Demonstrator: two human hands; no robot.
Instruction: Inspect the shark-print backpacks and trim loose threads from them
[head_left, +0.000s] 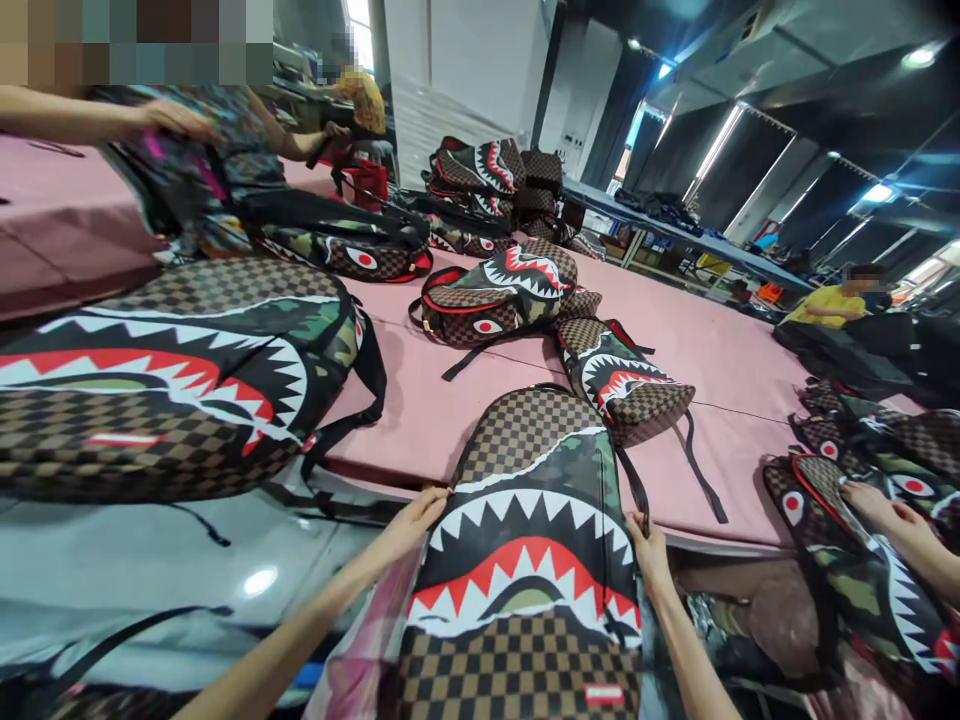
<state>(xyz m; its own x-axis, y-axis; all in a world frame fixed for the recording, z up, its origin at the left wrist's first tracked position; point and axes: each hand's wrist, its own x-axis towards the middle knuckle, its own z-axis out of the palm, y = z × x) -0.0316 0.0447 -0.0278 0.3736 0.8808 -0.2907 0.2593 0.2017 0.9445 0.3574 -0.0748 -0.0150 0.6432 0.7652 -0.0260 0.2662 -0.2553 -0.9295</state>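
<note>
Between my arms at the near edge of the pink desk (720, 350), my left hand (411, 524) and right hand (649, 548) grip the sides of the shark-mouth backpack (529, 560), upright and held, not yet laid among the other finished backpacks (495, 295).

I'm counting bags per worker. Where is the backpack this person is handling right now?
The shark-mouth backpack sits bottom centre of the head view, gripped between the left hand and right hand, its top resting on the pink table edge.
</note>
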